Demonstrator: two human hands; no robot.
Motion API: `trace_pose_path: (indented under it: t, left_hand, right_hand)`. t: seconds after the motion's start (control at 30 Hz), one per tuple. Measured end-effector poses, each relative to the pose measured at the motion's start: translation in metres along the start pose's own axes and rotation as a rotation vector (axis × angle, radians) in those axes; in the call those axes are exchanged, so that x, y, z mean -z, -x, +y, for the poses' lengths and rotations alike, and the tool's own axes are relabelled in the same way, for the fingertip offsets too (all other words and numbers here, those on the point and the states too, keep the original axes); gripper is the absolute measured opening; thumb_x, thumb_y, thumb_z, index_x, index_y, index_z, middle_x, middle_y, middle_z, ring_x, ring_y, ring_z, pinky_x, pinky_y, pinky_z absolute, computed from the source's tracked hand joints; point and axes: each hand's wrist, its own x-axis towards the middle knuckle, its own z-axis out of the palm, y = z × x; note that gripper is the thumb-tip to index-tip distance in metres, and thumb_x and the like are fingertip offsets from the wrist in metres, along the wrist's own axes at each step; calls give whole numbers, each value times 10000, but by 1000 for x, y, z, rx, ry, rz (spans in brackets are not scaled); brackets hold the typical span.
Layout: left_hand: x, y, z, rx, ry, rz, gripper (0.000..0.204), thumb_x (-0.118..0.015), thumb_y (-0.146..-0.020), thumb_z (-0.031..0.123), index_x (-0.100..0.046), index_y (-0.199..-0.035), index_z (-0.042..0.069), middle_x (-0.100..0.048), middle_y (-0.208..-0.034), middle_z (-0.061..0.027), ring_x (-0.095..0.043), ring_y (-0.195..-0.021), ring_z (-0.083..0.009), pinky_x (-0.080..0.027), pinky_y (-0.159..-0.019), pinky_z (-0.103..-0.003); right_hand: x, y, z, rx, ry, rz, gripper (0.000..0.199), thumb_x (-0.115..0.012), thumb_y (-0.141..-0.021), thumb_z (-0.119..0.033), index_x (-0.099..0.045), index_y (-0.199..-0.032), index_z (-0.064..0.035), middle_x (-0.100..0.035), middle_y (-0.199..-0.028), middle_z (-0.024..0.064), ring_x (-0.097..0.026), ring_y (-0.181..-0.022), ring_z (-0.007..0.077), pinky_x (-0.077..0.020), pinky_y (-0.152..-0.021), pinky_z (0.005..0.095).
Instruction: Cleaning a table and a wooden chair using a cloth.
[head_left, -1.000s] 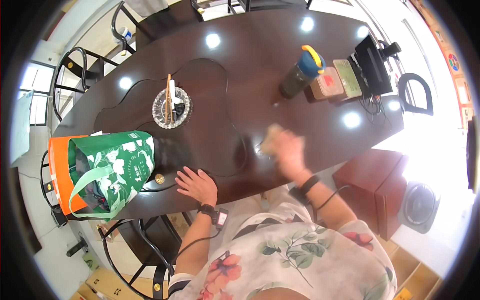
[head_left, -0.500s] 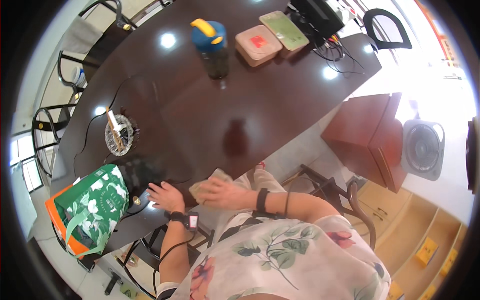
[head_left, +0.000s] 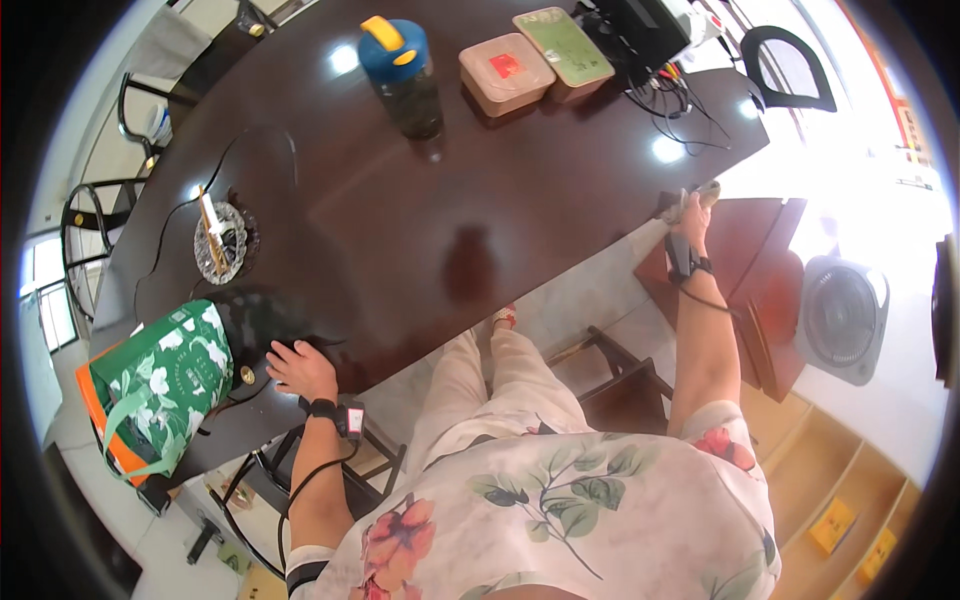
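My left hand (head_left: 306,373) lies palm down with fingers spread on the near edge of the dark brown table (head_left: 540,190), holding nothing. Close beside it stands a green and orange tote bag (head_left: 185,365) with white flowers. Out to the right, with the arm stretched, my right hand (head_left: 694,222) grips a greyish-beige cloth (head_left: 673,206) at the table's right edge. Parts of the cloth stick out around the fingers. Each wrist carries a strapped black device with a cable.
A glass ashtray (head_left: 238,250) holding sticks sits at the left. Farther back are a blue-lidded bottle (head_left: 412,100), a pinkish food box (head_left: 505,75), a green-lidded box (head_left: 565,50) and tangled cables (head_left: 665,95). A reddish cabinet (head_left: 760,290) and grey fan (head_left: 845,315) stand right; a chair (head_left: 625,395) is below.
My right hand has swept the cloth from beside my left hand to the table's far right edge. My left hand stays on the table. The whole view has shifted slightly.
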Motion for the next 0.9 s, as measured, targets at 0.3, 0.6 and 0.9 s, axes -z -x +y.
trace_pose_path:
  t: [0.3,0.6,0.9]
  left_hand:
    - [1,2,-1,43,33,90,506,-407,-830,313,-406,-1263,53,-376,-1317,-174,-322,-1211,-388,-254,-948,-597]
    - [-5,9,-12,88,198,97,507,-422,-844,341,-423,-1256,46,-348,-1345,-179,-248,-1268,-372,-171,-992,-592]
    - [1,3,-111,51,497,163,531,-465,-854,297,-340,-1292,24,-207,-1409,-210,-151,-1302,-417,-146,-985,-622]
  right_hand:
    - [-100,333,-24,-1128,-559,-857,338,-503,-876,-410,-527,-964,-84,-556,-918,39,-537,-869,193,-453,-784,363]
    - [-166,388,-133,-352,395,-1583,281,-596,-814,-112,-560,-1076,-18,-617,-995,73,-595,-855,160,-461,-795,280]
    - [-222,428,-63,1363,742,-1084,463,-612,-629,-116,-574,-1090,-122,-414,-1285,120,-337,-1178,395,-273,-947,542]
